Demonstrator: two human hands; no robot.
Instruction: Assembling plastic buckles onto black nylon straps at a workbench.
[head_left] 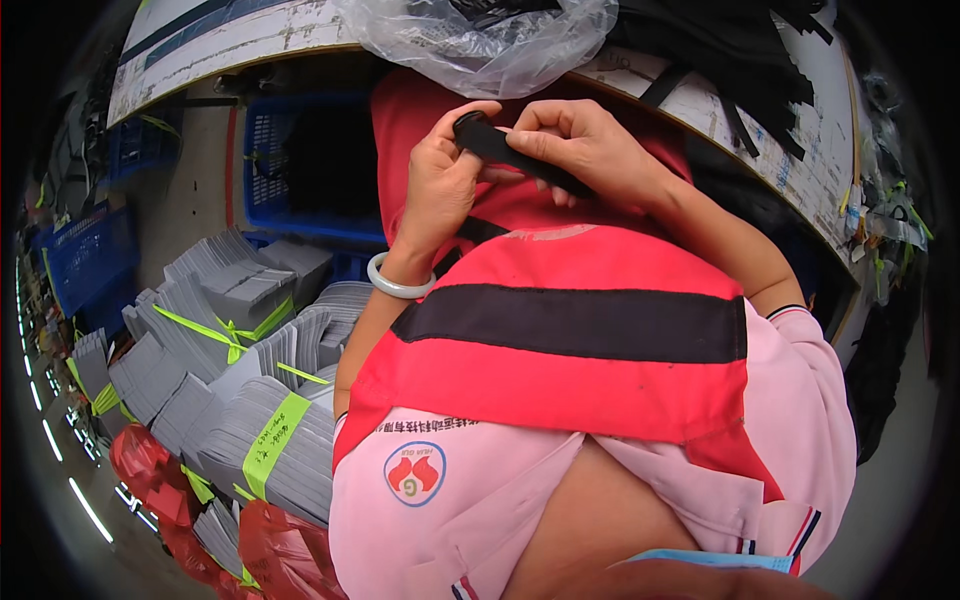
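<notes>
A black fabric strap [515, 152] is stretched between my two hands above my lap, in front of the red apron. One end of it makes a small rounded loop or fold by the fingertips of my left hand [443, 185], whose fingers are closed around that end. My right hand [590, 145] pinches the strap further along, with the thumb on top. The strap's other end slants down to the right below my right hand. The fingers underneath are partly hidden.
A clear plastic bag [480, 50] with black material hangs over the edge of the worn white table [240, 50]. Black strips [725, 75] lie on the table's right side. At left are a blue crate [270, 165], grey stacked sheets [290, 450] tied with yellow-green ribbon, and red plastic bags [285, 550].
</notes>
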